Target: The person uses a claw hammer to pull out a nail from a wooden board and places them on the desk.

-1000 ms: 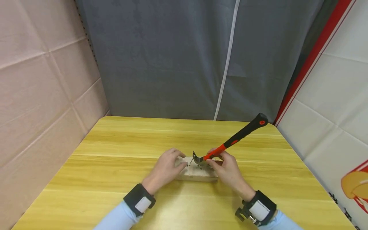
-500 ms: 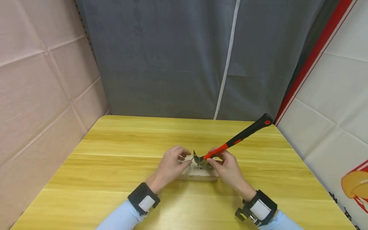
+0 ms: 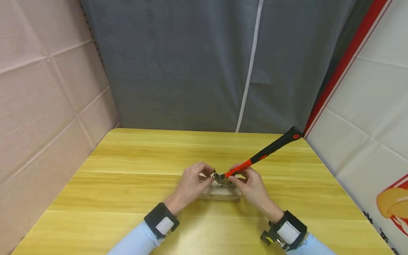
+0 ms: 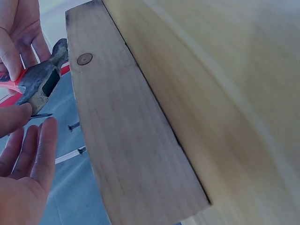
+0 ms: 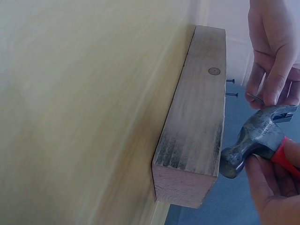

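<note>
left hand [image 3: 191, 184] pinching nail [image 5: 255, 98] at hammer [image 3: 251, 161] claw

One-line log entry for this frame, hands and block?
right hand: holds hammer near head | left hand: pinches nail at claw | block: flat on table, two nails standing

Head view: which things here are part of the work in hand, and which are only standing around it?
In use:
- hammer, gripped near its head by the right hand
- nail, pinched by the left hand at the claw
- wooden block with two nails standing in it

Only around:
- yellow table
- grey curtain
</note>
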